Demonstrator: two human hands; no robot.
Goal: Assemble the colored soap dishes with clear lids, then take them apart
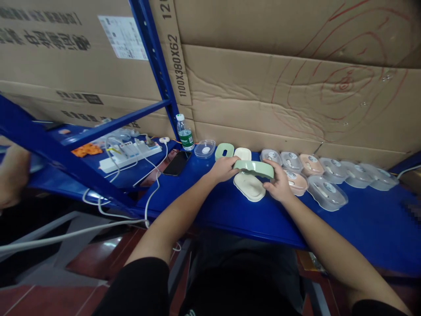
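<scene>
Both hands grip a light green plastic piece (255,167) with a wavy lower edge, tilted above the blue shelf (213,206). My left hand (225,169) pinches its left end. My right hand (279,182) holds its right end between thumb and fingers. Just below it lies a cream plastic piece (249,188) with a rounded outline. Behind my left hand sit a green lid with a dark oval slot (220,151) and a smaller cream piece (242,152). The underside of the held piece is partly hidden from me.
Several clear-lidded boxes (333,169), some with peach parts, line the shelf to the right. A clear container (204,150), a water bottle (185,136), a phone (176,163) and a power strip (130,156) are leftward. Another person's hand (13,173) shows at far left.
</scene>
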